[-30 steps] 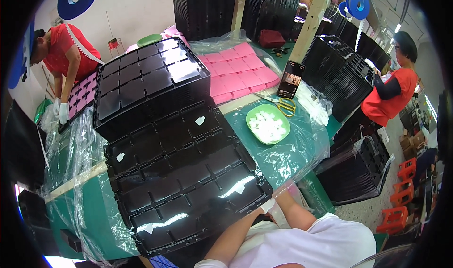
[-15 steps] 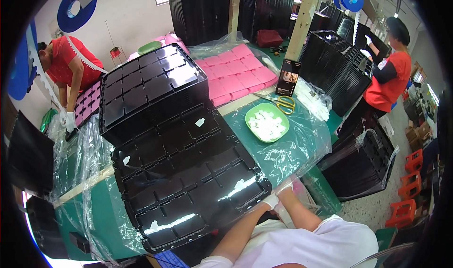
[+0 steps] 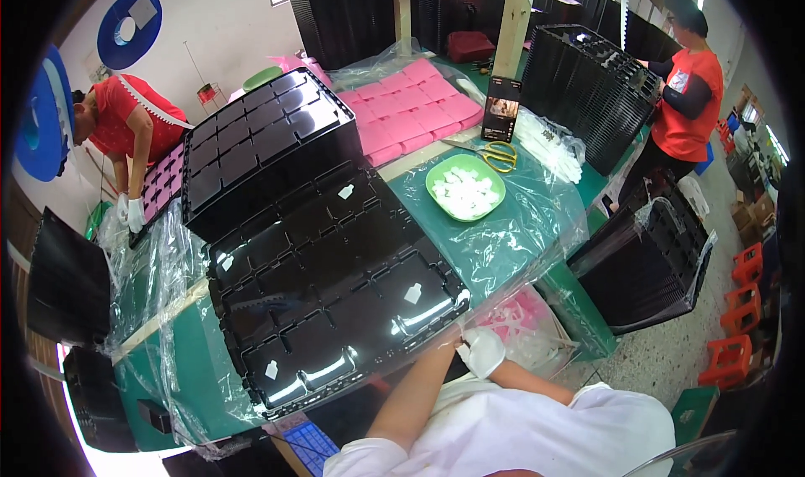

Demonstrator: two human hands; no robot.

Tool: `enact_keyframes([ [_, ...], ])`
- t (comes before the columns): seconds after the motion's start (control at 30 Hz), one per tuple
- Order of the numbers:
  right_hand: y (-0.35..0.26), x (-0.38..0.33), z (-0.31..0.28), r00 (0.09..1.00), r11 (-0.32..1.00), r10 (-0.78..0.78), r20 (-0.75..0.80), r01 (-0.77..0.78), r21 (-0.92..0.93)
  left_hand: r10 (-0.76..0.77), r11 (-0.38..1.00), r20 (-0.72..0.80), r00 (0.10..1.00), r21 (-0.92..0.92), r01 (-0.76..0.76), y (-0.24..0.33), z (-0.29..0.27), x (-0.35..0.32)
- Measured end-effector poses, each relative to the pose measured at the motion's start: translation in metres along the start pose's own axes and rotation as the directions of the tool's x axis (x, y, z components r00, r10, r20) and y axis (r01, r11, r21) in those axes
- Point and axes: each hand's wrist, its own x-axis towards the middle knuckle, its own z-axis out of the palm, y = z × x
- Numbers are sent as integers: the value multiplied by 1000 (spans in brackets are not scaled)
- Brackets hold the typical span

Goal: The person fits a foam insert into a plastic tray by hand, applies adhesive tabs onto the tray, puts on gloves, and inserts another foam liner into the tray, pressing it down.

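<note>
My right hand (image 3: pixel 482 352), in a white glove, is curled at the table's front edge. It meets my left hand (image 3: pixel 460 348), which is mostly covered by it, so the left fingers do not show. Whatever the right fingers close on is hidden. Just beyond both hands lies a large black plastic tray (image 3: pixel 335 326) with moulded compartments. Small white tags lie on it, one near its front right (image 3: pixel 412 293) and another at its front left (image 3: pixel 271 370). A green bowl (image 3: pixel 430 183) of white tags stands on the plastic-covered table to the right.
A tall stack of black trays (image 3: pixel 260 133) stands behind the tray, beside pink foam sheets (image 3: pixel 411 104). Scissors (image 3: pixel 501 156), a phone (image 3: pixel 501 109) and white gloves (image 3: pixel 549 145) lie near the bowl. A bag with pink scraps (image 3: pixel 520 318) hangs by my hands. Two co-workers in red work nearby.
My hands have drawn back from the bag's opening toward my body, and the right now overlaps the left. The view has shifted slightly. The tags on the tray stay put.
</note>
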Motion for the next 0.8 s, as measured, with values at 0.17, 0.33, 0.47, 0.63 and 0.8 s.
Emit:
enact_keyframes([
  [0.17, 0, -4, -1, 996, 991, -90, -7, 89, -100, -94, 974, -161, 983, -219, 57, 4, -5, -16],
  [0.33, 7, -4, 4, 999, 966, -12, -40, 1, -259, -184, 902, -305, 934, -431, 37, 27, -20, -27],
  [0.47, -13, -3, -15, 967, 981, -167, -190, 144, -129, -94, 921, -454, 886, 297, 250, 93, -24, -75],
  [0.63, -22, -14, -6, 961, 985, -146, -236, 119, -123, -48, 870, -407, 912, 431, 239, 93, -39, -101],
  [0.8, -19, -13, -17, 985, 991, -12, -174, -11, -132, -42, 802, -324, 945, 553, 225, 105, -44, -106],
])
